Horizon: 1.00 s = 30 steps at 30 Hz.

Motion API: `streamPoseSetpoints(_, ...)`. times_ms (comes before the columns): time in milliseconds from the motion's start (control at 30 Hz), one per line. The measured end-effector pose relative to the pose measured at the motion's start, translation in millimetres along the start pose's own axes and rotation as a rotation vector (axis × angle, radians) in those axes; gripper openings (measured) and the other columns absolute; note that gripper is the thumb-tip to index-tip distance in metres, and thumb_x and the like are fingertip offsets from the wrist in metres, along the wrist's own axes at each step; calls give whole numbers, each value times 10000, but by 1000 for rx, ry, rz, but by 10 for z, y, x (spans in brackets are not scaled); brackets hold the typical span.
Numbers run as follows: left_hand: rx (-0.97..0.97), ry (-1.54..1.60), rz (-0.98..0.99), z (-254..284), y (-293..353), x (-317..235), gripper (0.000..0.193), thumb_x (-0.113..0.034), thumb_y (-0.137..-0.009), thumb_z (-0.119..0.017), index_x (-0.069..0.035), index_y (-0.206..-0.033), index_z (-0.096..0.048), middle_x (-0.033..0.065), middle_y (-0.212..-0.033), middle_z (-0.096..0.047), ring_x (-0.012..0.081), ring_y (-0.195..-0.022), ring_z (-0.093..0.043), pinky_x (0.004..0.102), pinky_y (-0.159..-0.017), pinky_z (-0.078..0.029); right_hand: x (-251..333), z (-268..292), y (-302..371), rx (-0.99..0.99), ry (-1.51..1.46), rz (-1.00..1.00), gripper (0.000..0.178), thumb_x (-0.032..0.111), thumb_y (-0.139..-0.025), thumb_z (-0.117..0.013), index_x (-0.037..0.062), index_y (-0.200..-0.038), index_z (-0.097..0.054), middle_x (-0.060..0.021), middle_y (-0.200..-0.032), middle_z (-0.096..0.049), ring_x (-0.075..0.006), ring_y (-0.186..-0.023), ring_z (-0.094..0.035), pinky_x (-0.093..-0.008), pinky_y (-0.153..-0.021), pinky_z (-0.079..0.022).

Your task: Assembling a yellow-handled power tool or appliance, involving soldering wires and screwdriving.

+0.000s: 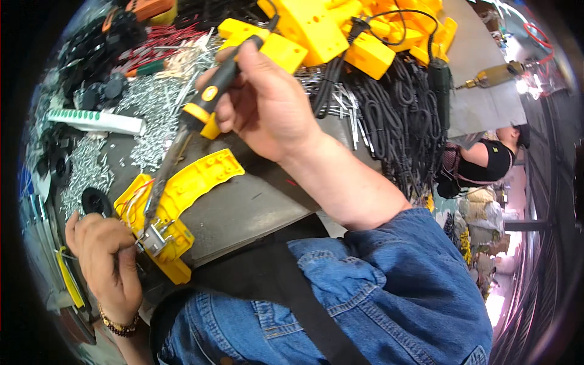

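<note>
A soldering iron (210,91) with a black handle and yellow collar is gripped in my right hand (264,100). Its long dark shaft slants down to the left, the tip reaching a small metal part (156,239) in a yellow plastic housing half (204,176). Thin red wires run inside the housing, which lies at the near edge of the bench. My left hand (109,258), a beaded bracelet on its wrist, is closed beside the metal part, thumb and fingertips together at the housing's edge. What they pinch, if anything, is too small to make out.
Loose screws (152,115) cover the bench's left side around a white strip with green marks (97,120). Bundled black cords (392,115) and yellow housings (310,30) are heaped behind. A power screwdriver (496,76) lies at far right; beyond sits another person (486,161).
</note>
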<state>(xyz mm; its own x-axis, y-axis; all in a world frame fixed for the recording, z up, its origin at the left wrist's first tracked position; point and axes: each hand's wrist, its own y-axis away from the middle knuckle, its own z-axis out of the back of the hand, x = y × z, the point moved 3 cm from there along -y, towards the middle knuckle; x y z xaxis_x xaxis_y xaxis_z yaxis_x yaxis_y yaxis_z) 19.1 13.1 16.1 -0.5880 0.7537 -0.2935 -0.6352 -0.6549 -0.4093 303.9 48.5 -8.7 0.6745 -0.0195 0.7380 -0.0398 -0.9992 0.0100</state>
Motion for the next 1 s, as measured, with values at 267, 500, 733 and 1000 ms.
streamPoseSetpoints(267, 13, -19, -11, -40, 26, 3, 74, -77, -891, -561, -51, -830, -528, 93, -886, -574, 308, -935, -551, 531, -1103, -272, -21, 76, -23, 47, 6, 5, 308, 386, -1055, -437, 107, -1129, -544, -144, -954, -692, -142, -603, -628, -284, -530, -545)
streamPoseSetpoints(500, 20, -12, -17, -50, 28, 27, 70, -73, -892, -553, -53, -836, -517, 93, -890, -568, 304, -939, -547, 536, -1108, -268, -20, 78, -22, 39, 30, 5, 313, 393, -1054, -438, 106, -1124, -541, -144, -943, -690, -143, -604, -628, -288, -527, -543)
streamPoseSetpoints(733, 27, -2, -22, -38, 32, 32, 62, -70, -886, -559, -52, -840, -521, 92, -894, -567, 304, -941, -546, 538, -1106, -267, -22, 71, -23, 42, 27, 3, 318, 400, -1056, -430, 107, -1132, -528, -144, -940, -687, -139, -603, -628, -281, -525, -549)
streamPoseSetpoints(1000, 38, -12, -38, -31, 25, 18, 64, -56, -906, -572, -44, -873, -518, 95, -903, -565, 298, -948, -548, 523, -1105, -273, 8, 12, -1, -7, 12, -21, 294, 397, -1056, -436, 109, -1077, -484, -94, -863, -669, -100, -542, -596, -240, -461, -503)
